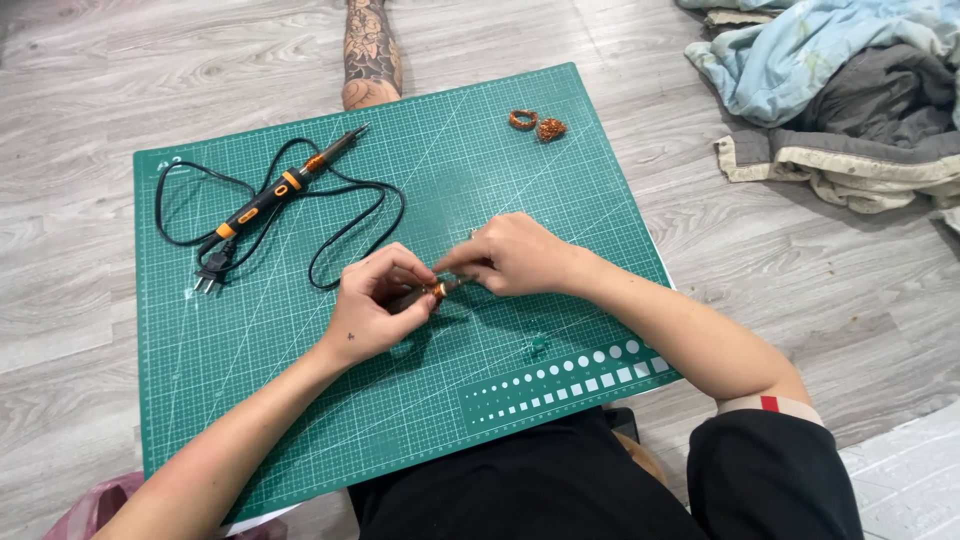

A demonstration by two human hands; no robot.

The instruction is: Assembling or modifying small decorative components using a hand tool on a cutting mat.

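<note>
Left hand [372,305] and right hand [515,255] pinch a small copper coil [439,291] over the green mat [300,400]; soldering iron [285,185] at ten o'clock, two copper coils [537,124] at one

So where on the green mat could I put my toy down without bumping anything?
The near left of the green mat, below the soldering iron and its looped cord, is bare. So is the stretch between the cord and the two copper coils. The middle is crowded: the left hand and right hand meet there on a small copper piece.
</note>
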